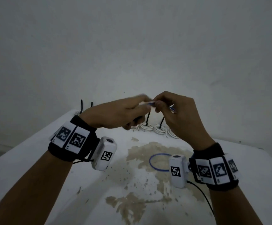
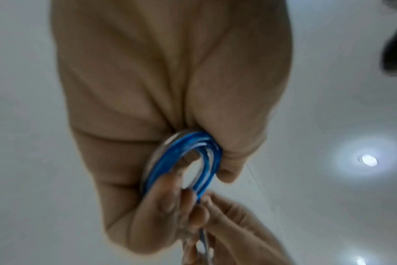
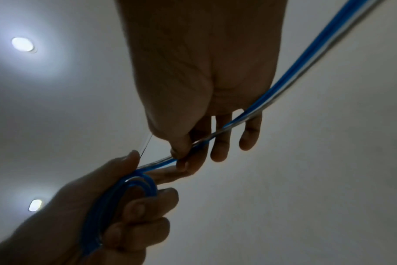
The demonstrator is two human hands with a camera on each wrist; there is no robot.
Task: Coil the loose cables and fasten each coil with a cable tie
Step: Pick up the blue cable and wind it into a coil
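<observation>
A blue cable point(image 1: 153, 103) is held up above the table between both hands. My left hand point(image 1: 123, 111) grips several blue loops point(image 2: 184, 157), its thumb and fingers curled round the coil point(image 3: 125, 193). My right hand point(image 1: 172, 114) pinches the free run of the cable point(image 3: 238, 122) between thumb and forefinger, close to the left fingertips. From there the cable trails down to a loose blue loop point(image 1: 158, 161) lying on the table. Several white coils point(image 1: 148, 127) with black cable ties point(image 1: 148, 120) standing up sit at the table's far edge.
The white table point(image 1: 34, 159) has worn brown patches point(image 1: 148, 151) in its middle. Two more black ties point(image 1: 81, 106) stick up at the far left corner. A black lead point(image 1: 203, 195) runs from my right wrist camera. A pale wall stands behind.
</observation>
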